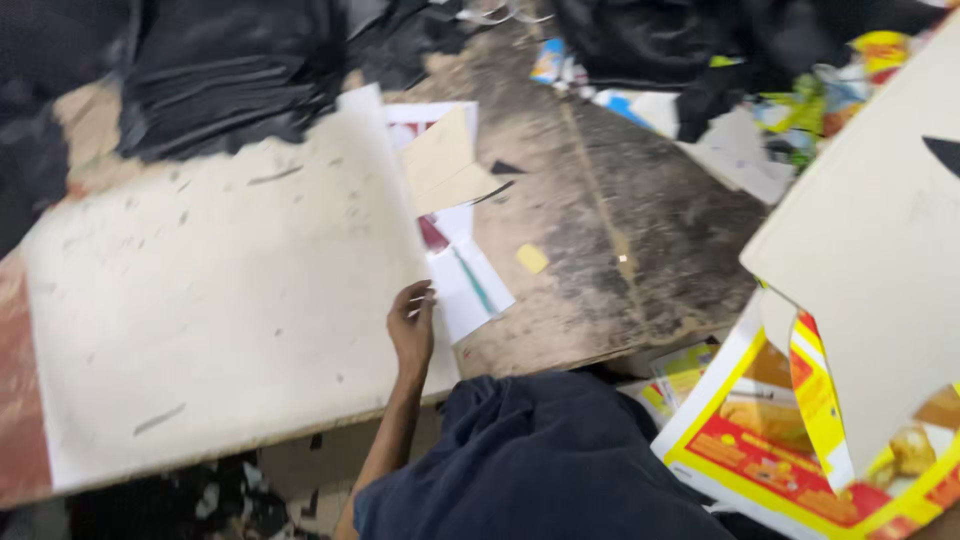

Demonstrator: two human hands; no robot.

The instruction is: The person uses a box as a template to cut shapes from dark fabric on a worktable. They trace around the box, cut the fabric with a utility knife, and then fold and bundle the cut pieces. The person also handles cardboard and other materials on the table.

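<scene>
My left hand [412, 325] reaches forward past my knee in dark blue trousers [540, 460]. Its fingers close on the right edge of a large, dirty white sheet [220, 290] that lies flat on the work surface. Just beyond the fingertips lie small white paper pieces [470, 290], one with a green stripe. A big beige card [880, 250] with a yellow and red printed underside [760, 440] hangs tilted close to the camera at the right. My right hand is out of sight.
A dark, worn wooden board [620, 230] spreads across the middle with a small yellow scrap [532, 258] on it. Black plastic bags [230, 70] pile up at the back left. Colourful packaging scraps [800, 110] lie at the back right, beige card offcuts [445, 160] behind the sheet.
</scene>
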